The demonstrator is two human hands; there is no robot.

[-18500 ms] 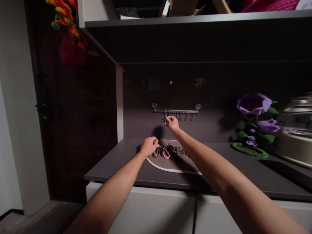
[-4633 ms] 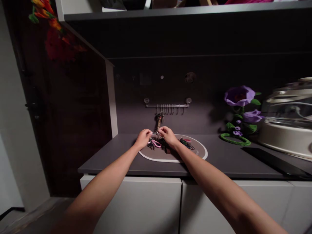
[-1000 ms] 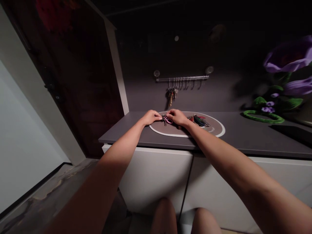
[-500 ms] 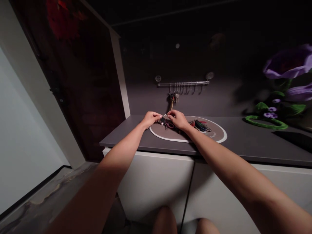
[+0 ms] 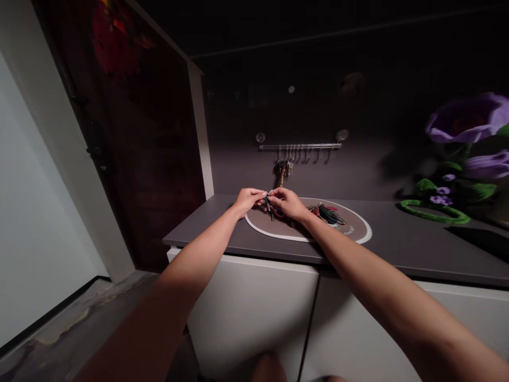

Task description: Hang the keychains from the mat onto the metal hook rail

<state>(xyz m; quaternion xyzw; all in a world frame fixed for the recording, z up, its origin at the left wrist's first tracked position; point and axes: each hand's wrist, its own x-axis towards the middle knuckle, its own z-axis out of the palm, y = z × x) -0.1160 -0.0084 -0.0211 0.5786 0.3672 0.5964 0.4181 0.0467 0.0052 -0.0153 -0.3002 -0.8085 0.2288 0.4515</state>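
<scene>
Dark counter (image 5: pixel 210 223) (oval mat (image 5: pixel 270 225) on top)

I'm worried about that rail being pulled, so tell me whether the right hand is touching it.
Apart. The head view shows the right hand below the clear rail, with a strip of dark wall visible between them.

The single head-worn view looks forward and down at the counter (image 5: pixel 202 225) from close by.

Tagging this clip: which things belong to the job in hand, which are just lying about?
Apparently in the job:
- key bunch, pinched by left hand and right hand
- mat
- hook rail, hung keys

Apparently just about:
- purple flowers
- red decoration
</scene>
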